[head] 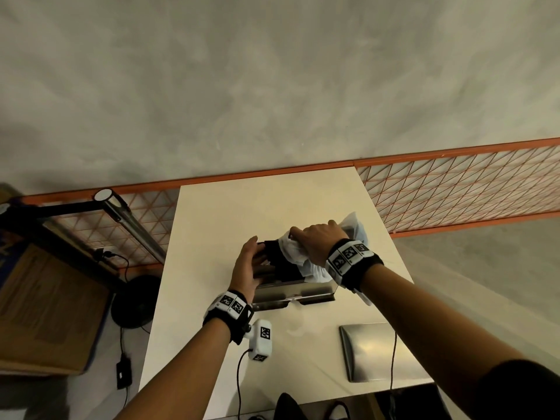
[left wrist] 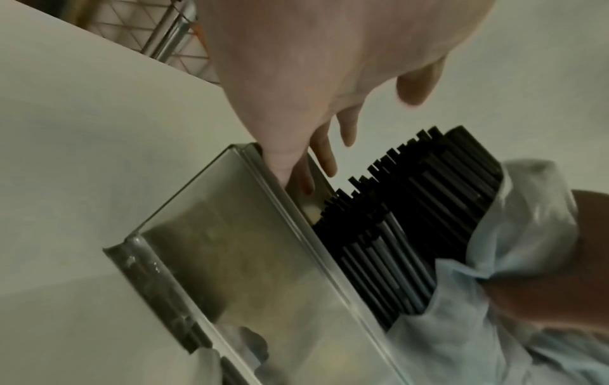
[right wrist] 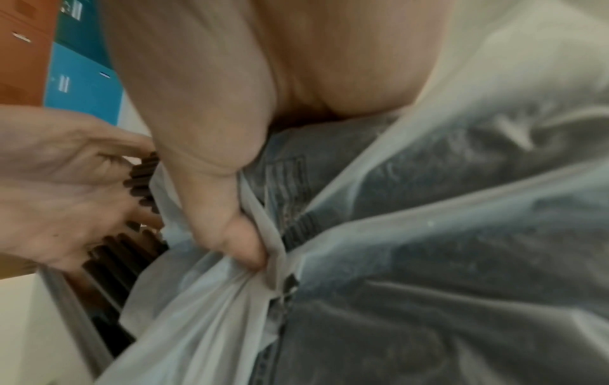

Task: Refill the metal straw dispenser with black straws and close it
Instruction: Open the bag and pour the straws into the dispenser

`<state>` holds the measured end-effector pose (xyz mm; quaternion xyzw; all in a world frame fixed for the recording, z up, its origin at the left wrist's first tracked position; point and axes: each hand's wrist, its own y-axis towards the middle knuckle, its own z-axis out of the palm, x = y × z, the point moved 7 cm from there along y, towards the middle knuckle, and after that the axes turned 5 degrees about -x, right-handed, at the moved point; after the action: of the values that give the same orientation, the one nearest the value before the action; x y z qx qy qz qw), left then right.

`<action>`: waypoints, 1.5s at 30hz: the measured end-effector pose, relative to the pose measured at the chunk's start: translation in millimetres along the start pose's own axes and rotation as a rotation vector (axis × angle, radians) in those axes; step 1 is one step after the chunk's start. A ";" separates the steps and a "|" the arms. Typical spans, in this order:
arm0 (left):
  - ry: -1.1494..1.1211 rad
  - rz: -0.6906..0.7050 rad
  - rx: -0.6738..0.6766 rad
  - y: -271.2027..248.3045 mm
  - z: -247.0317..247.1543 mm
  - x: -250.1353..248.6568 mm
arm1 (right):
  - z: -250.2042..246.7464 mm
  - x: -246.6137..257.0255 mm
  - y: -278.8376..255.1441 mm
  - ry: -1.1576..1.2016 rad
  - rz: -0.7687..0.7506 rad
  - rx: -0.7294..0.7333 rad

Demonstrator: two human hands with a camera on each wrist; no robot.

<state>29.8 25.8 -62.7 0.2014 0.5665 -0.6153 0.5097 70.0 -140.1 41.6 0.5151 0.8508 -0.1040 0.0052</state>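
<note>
Plastic bag (head: pixel 291 253) gripped, left hand (head: pixel 247 268) seemingly splayed

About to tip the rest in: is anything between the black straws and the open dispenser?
Only the plastic bag that the right hand grips still wraps the straws' far ends; the dispenser is open, its lid lying aside.

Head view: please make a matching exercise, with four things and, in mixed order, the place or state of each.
Things:
1. black straws
2. metal lid
3. right hand
4. left hand

States:
A. open at the straw ends
B. lying flat on the table, near edge
C. half out of the plastic bag, over the dispenser
D. gripping the plastic bag

Pairs: 1-C, 2-B, 3-D, 4-A
</note>
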 end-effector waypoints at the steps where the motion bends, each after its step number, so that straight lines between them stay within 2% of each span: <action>1: 0.017 0.024 0.007 0.0 0.6 -0.3 | 1.0 1.6 0.9 -0.006 -0.005 0.010; 7: 0.369 0.098 0.021 16.4 20.7 17.0 | 7.3 11.4 -0.3 -0.003 -0.020 0.014; 12: 0.536 0.033 -0.036 24.8 26.0 19.3 | 6.0 -5.2 -12.1 -0.017 0.014 -0.050; 20: 0.386 -0.025 -0.008 25.9 31.2 21.0 | 5.3 -17.0 -17.5 -0.030 0.093 -0.059; 25: 0.453 0.038 0.004 58.9 20.9 37.8 | 10.4 -8.9 -9.0 -0.021 0.115 -0.057; 28: 0.452 0.058 0.029 37.3 23.4 26.0 | 12.4 -16.0 -8.4 -0.001 0.131 -0.069; 33: 0.726 0.194 0.186 16.4 27.5 17.7 | 16.7 -28.7 -5.5 0.003 0.147 -0.059; 36: 0.776 0.153 0.168 20.8 24.7 18.5 | 17.9 -20.8 -2.7 -0.014 0.114 -0.041; 38: 0.697 0.079 0.129 22.6 23.0 18.1 | 18.3 -10.8 -1.3 0.018 0.062 -0.064; 42: 0.307 -0.109 0.070 22.3 23.7 20.5 | 11.1 -3.9 -4.9 0.074 0.004 -0.167; 45: 0.200 -0.169 0.003 21.4 23.5 19.7 | 1.3 -7.5 -12.4 0.089 -0.028 -0.282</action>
<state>48.0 0.2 -83.0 0.2141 0.6285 -0.6339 0.3967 62.5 -152.5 43.4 0.5015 0.8634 0.0395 0.0382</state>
